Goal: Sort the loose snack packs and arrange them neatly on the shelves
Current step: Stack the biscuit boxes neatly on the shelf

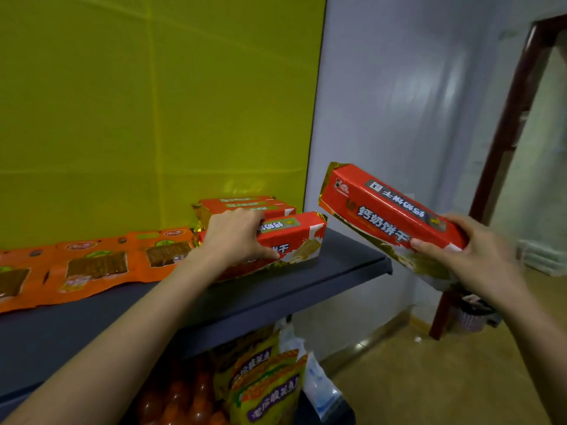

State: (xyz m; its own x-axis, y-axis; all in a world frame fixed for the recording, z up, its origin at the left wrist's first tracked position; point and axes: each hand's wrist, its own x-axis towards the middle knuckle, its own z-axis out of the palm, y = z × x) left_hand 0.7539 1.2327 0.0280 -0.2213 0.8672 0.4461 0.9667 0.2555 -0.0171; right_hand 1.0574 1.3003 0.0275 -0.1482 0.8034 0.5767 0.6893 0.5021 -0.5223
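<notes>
My left hand (234,237) grips a red biscuit pack (294,237) lying on the dark shelf (337,271) near its right end. Two more red biscuit packs (248,205) lie just behind it against the yellow back panel. My right hand (469,250) holds another red biscuit pack (383,210) by its near end, in the air to the right of the shelf, tilted with its far end up and to the left.
Orange snack packs (92,265) lie in a row on the shelf's left part. On the shelf below stand yellow-green bags (264,381) and orange items (178,394). A grey wall, a dark door frame (506,142) and a small basket (472,314) are on the right.
</notes>
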